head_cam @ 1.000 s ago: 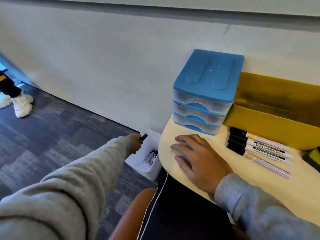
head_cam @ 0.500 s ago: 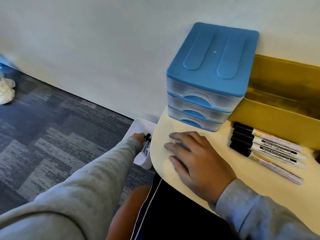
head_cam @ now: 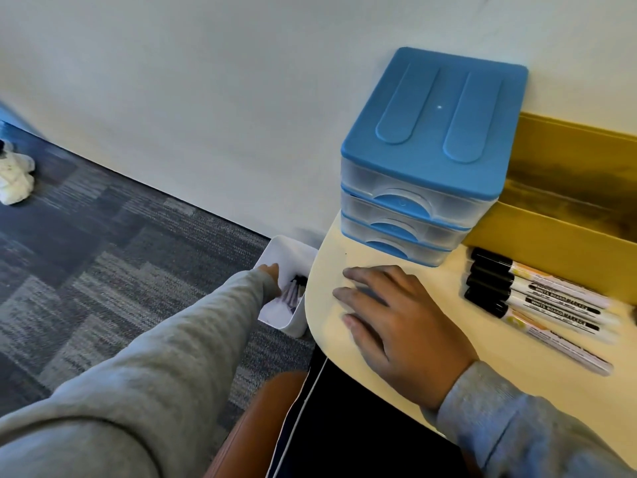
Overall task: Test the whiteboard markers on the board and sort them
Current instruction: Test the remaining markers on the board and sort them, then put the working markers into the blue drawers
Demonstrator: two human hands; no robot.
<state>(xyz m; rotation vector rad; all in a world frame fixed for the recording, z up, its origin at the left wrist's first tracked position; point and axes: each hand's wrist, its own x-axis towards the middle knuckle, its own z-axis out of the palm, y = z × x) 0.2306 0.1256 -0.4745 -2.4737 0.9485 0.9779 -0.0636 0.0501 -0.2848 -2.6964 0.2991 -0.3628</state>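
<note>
My left hand (head_cam: 271, 271) reaches down into a small white bin (head_cam: 289, 249) on the floor beside the table. Most of that hand is hidden behind my grey sleeve, and no marker shows in it. Black-capped markers (head_cam: 293, 292) lie inside the bin, just right of the hand. My right hand (head_cam: 393, 319) lies flat on the cream table (head_cam: 448, 367) with its fingers spread and holds nothing. Several whiteboard markers (head_cam: 537, 298) with black caps lie side by side on the table, right of my right hand.
A blue three-drawer unit (head_cam: 434, 132) stands against the wall at the table's back. A yellow open box (head_cam: 551, 243) sits right of it, behind the markers. Grey patterned carpet covers the floor, with a person's white shoe (head_cam: 13, 181) at far left.
My left hand went down from above the white bin into it. The black-capped marker it held no longer shows in it. My right hand stayed flat on the table.
</note>
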